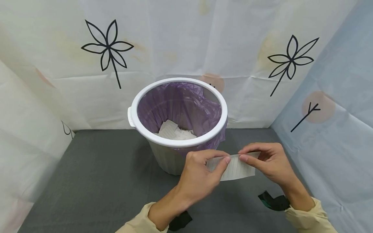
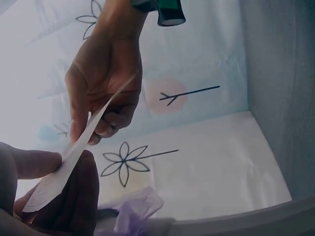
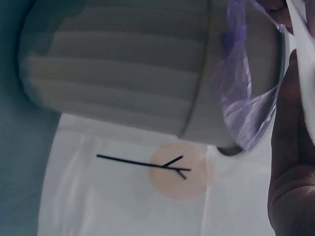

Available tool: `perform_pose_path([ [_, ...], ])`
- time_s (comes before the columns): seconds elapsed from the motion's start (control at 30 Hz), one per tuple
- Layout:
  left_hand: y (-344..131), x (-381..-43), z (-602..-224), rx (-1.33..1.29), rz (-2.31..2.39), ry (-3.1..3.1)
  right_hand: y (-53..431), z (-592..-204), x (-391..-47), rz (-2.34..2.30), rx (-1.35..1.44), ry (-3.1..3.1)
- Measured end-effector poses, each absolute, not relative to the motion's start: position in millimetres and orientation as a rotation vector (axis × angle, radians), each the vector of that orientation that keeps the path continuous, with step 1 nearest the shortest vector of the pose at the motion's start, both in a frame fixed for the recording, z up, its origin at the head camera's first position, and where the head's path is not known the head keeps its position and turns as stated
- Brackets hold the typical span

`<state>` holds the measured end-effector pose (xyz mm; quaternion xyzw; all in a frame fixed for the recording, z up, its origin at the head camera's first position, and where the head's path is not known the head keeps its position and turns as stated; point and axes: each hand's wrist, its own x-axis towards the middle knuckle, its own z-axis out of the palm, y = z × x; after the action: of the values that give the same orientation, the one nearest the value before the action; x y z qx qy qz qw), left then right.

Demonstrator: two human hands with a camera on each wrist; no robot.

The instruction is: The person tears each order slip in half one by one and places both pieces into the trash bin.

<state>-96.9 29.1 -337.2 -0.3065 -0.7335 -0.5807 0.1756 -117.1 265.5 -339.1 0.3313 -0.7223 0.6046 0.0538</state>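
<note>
Both hands hold one strip of lined paper (image 1: pixel 237 168) in front of the bin's right side. The left hand (image 1: pixel 202 171) pinches its left part between thumb and fingers. At the top edge, toward the right end, the right hand (image 1: pixel 268 161) pinches it, with the two thumbs close to each other. Seen almost edge-on in the left wrist view, the paper (image 2: pixel 74 157) spans from hand to hand. A white-rimmed waste bin (image 1: pixel 177 142) with a purple bag (image 1: pixel 186 100) stands just beyond the hands. Inside the bag lie torn pieces of lined paper (image 1: pixel 172 129).
The bin stands on a dark grey surface (image 1: pixel 102 174) near the back. White cloth (image 1: pixel 175 42) printed with flowers hangs behind it, and pale blue cloth (image 1: pixel 344 97) closes the right side. Part of the bag hangs over the rim at the right.
</note>
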Motion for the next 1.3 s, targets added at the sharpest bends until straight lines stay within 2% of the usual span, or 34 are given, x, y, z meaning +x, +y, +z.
perform_pose_path([
  [0.5, -20, -94, -309, -0.857, -1.807, -2.067, 215, -314, -114, 1.855, 1.132, -1.986],
  [0.97, -63, -97, -296, -0.820, -1.821, -2.148, 176, -294, -110, 1.751, 0.959, -2.233],
  [1.3, -76, -98, -295, -0.777, -1.759, -2.204, 155, -293, -114, 1.781, 1.062, -2.148],
])
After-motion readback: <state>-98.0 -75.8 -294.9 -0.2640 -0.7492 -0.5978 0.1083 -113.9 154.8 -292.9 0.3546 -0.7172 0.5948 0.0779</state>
